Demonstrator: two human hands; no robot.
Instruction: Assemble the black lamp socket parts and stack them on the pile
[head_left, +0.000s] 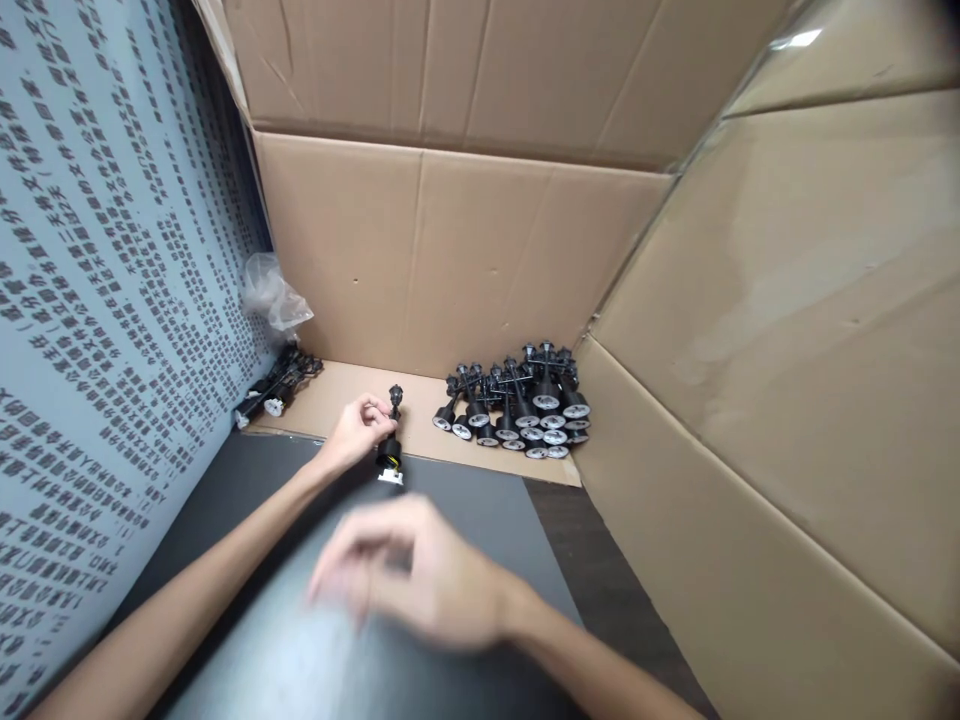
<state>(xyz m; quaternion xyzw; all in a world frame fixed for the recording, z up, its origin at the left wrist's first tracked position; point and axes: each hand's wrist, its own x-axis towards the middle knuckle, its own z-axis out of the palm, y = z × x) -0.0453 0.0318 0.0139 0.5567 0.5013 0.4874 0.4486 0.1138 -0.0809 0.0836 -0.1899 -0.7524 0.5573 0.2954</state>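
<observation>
My left hand (363, 430) is closed around the slim stem of a small black lamp post (388, 448), with fingers and thumb pinched together. The post has a lantern-like head at its top and a cup-shaped base. Yellow wire shows at the open base, with a white piece (391, 477) at its lower end. Nearer to me, my right hand (420, 575) hangs over the dark mat, apart from the lamp post. Motion smears its curved fingers, so whether they hold anything cannot be made out.
Several similar lamp posts (525, 410) lie piled at the right on a cardboard strip (427, 415). More black pieces (281, 380) and a clear plastic bag (274, 295) sit at the left. Cardboard walls (465, 260) stand behind and right; a printed sheet (112, 250) borders the left.
</observation>
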